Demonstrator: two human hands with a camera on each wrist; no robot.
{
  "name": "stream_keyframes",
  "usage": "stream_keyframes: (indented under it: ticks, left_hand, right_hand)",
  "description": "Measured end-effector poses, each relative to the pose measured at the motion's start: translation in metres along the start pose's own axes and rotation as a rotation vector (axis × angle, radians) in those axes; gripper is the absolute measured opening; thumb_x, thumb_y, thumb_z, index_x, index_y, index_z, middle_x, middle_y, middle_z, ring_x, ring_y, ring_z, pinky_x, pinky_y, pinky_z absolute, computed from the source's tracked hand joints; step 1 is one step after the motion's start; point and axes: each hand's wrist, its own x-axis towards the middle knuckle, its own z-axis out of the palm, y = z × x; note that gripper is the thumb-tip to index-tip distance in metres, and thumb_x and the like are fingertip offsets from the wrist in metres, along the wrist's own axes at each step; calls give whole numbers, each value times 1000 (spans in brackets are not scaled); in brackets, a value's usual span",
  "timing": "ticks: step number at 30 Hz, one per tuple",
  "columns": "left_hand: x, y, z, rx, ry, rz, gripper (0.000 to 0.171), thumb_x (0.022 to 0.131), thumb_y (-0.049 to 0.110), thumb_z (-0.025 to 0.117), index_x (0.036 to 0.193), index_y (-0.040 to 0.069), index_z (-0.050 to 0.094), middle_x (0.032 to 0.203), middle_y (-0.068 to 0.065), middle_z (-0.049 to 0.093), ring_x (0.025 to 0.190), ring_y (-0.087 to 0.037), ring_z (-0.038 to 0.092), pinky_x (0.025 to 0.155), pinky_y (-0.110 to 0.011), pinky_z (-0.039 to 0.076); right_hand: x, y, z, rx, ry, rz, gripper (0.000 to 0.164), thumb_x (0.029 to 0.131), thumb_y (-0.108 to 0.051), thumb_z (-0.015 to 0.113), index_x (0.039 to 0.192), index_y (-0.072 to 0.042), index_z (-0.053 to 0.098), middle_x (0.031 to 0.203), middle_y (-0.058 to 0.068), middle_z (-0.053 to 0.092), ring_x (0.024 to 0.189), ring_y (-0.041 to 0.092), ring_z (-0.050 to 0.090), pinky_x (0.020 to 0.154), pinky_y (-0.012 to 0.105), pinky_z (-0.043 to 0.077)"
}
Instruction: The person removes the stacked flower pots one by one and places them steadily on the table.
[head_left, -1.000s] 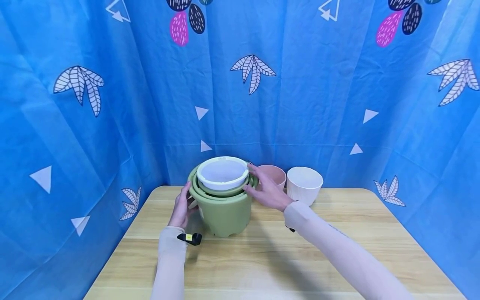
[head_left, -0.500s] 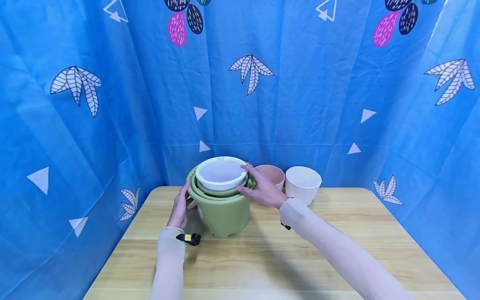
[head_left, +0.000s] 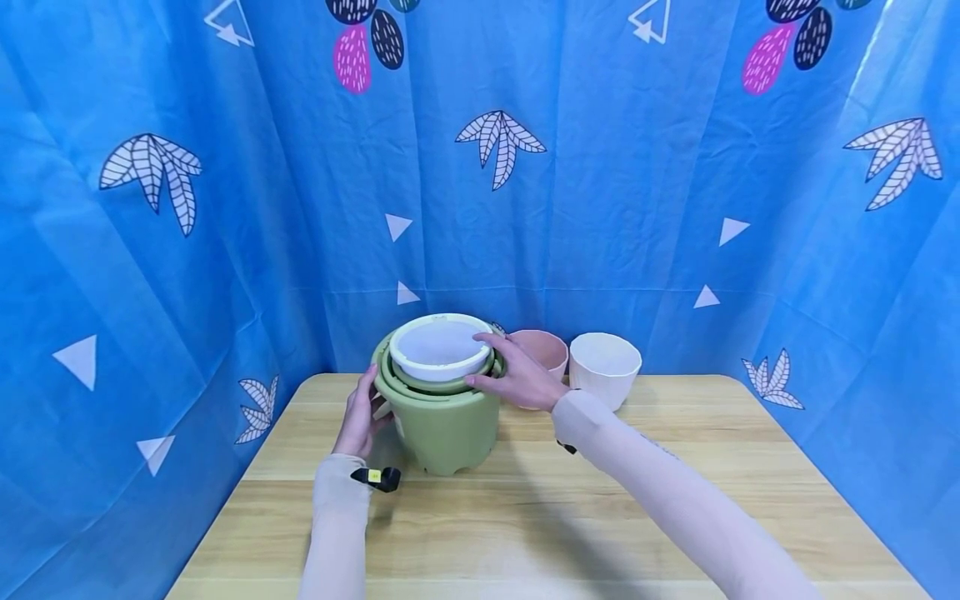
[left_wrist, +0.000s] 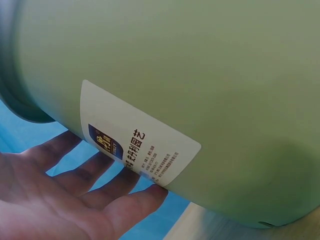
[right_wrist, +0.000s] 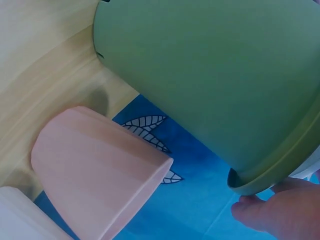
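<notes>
A large green flowerpot (head_left: 450,433) stands upright on the table. Nested in it are a smaller green flowerpot (head_left: 431,386) and, innermost, a white flowerpot (head_left: 441,370) with its rim raised above the others. On the left, my left hand (head_left: 358,421) holds the large pot, thumb along the rim; in the left wrist view its fingertips touch the side by a white label (left_wrist: 107,120). My right hand (head_left: 523,375) pinches the white pot's right rim, index finger over the edge and thumb low in front. The lower part of the white pot is hidden inside the stack.
Behind the right hand stands a pink flowerpot (head_left: 546,346), partly hidden in the head view. Right beside it is a faceted white flowerpot (head_left: 604,371). The wooden table (head_left: 480,533) meets a blue patterned curtain (head_left: 637,217) at the back and sides.
My right hand has slid a little left, its index finger reaching further over the white pot's rim. The left hand and the stack keep their places as the head view shifts slightly.
</notes>
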Motion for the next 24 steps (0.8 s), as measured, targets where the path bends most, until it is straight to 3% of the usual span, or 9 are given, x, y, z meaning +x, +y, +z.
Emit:
stream_keyframes:
  ticks: [11, 15, 19, 24]
  left_hand:
    - [-2, 0, 0, -1, 5, -1, 73, 103, 69, 37, 155, 18, 41, 163, -10, 36, 151, -33, 33, 125, -64, 25]
    - [-3, 0, -1, -3, 5, -2, 72, 103, 69, 36, 154, 18, 41, 163, -11, 35, 152, -33, 32, 125, -65, 24]
    - [-2, 1, -1, -9, 3, -5, 73, 103, 69, 38, 155, 18, 41, 164, -10, 35, 152, -33, 32, 125, -65, 25]
    - [-2, 1, -1, -6, 1, -2, 74, 103, 69, 38, 155, 17, 41, 164, -10, 35, 152, -33, 33, 125, -65, 26]
  right_hand:
    - [3, 0, -2, -38, -36, -51, 71, 94, -43, 75, 153, -22, 43, 158, 6, 46, 146, 27, 42, 125, 49, 34]
    - [4, -1, -2, -46, -41, -74, 64, 94, -41, 77, 146, -16, 49, 149, 8, 53, 138, 27, 47, 122, 46, 37]
    - [6, -3, 0, -22, -42, -81, 60, 93, -37, 78, 137, -9, 49, 139, 11, 55, 132, 27, 49, 117, 43, 40]
    - [7, -5, 2, 33, -38, -59, 55, 92, -34, 80, 128, -11, 46, 136, 12, 53, 131, 27, 47, 114, 42, 40]
